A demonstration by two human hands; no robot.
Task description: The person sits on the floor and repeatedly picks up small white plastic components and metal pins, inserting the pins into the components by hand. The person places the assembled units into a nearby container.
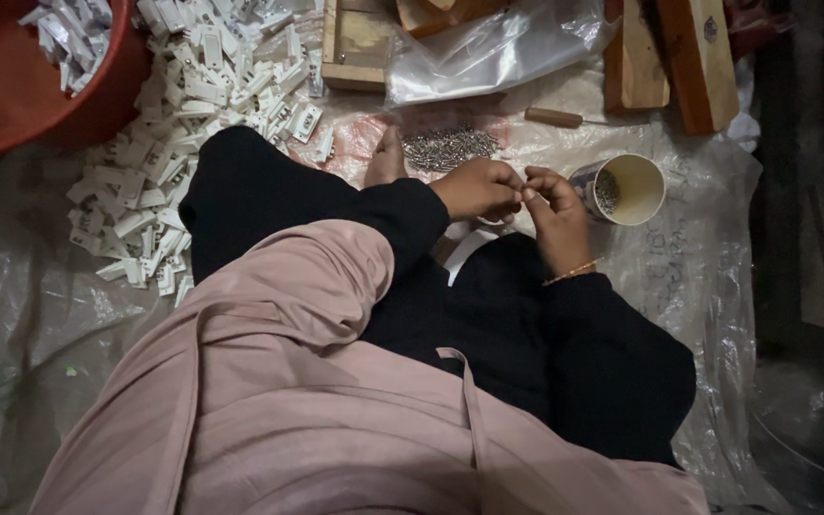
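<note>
1. Head view, centre of the frame: the left hand and the right hand meet fingertip to fingertip above the black-clothed lap. Both are curled in a pinch on something small between them; it is hidden by the fingers, so what it is and how its long axis lies cannot be told.
2. The heap of small silvery metal pins lies on the clear plastic sheet just above the left hand, which is the nearer of the two to it.
3. The cream paper cup, tipped so its mouth faces the camera, with a few dark bits inside, sits just right of the right hand, near but apart.
4. A wooden-handled tool lies above the hands, its long axis running left to right.
5. Upper left: a spread of white plastic switch-like parts and a red plastic tub holding more.
6. Top edge: a wooden frame, a crumpled clear bag and wooden blocks.
</note>
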